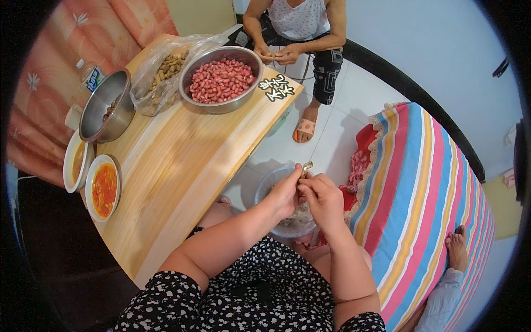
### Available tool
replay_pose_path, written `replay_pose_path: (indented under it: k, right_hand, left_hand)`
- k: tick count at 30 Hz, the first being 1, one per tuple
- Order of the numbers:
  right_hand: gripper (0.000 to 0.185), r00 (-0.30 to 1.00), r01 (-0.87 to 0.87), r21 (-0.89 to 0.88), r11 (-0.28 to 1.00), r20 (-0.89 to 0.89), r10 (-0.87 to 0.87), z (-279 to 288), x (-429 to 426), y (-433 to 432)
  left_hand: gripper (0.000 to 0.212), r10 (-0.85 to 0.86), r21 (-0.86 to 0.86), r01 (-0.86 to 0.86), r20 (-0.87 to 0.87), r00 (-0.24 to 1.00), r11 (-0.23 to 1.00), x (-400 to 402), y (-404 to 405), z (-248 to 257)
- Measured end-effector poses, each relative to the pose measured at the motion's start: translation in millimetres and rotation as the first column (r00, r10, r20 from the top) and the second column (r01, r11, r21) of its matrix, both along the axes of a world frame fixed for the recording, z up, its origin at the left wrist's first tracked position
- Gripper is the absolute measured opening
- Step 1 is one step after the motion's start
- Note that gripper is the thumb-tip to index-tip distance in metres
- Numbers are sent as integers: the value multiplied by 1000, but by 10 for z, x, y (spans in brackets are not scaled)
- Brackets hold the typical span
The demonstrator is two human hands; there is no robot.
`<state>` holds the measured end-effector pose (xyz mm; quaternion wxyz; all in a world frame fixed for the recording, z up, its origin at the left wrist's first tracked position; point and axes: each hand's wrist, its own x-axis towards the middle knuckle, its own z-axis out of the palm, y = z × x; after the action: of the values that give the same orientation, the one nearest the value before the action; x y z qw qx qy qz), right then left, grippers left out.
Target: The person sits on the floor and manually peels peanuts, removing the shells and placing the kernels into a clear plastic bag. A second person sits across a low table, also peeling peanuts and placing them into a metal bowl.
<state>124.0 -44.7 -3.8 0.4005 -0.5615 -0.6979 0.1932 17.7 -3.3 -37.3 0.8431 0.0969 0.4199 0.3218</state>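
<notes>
My left hand and my right hand meet in front of me, fingertips pinched around a peanut in its shell. The pod's pale, shiny end sticks up past my left fingers, while the fingers hide the rest. Beneath both hands a translucent plastic basin stands on the floor, holding what look like shells, partly covered by my hands. On the table, a steel bowl is heaped with red-skinned shelled peanuts. Beside it lies a clear plastic bag of unshelled peanuts.
The wooden table also bears a steel bowl with a few dark round things, two bowls of food, a paper cup and a bottle. Another person's hands work opposite. At right, a foot rests on a striped bed.
</notes>
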Motion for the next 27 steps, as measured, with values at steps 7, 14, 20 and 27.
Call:
replay_pose_path:
  k: [7,14,20,27]
  right_hand:
    - [15,821,-121,-444,888,-548,-162,69,245,-20]
    - [18,831,123,-357,926,-473,-293,-39,151,3]
    - [26,978,140,-68,988,-143,-149,-39,188,78]
    - [16,987,99,-140,985,-113,-116,-75,174,62]
  left_hand:
    - [42,-1,45,-5,148,989,999,-82,99,-69]
    - [34,-168,385,213,-149,975,898,-185,146,102]
    - [30,-93,738,455,-476,875,499,-266,172,-73]
    - [38,69,731,594,-648,759,335,-248,105,26]
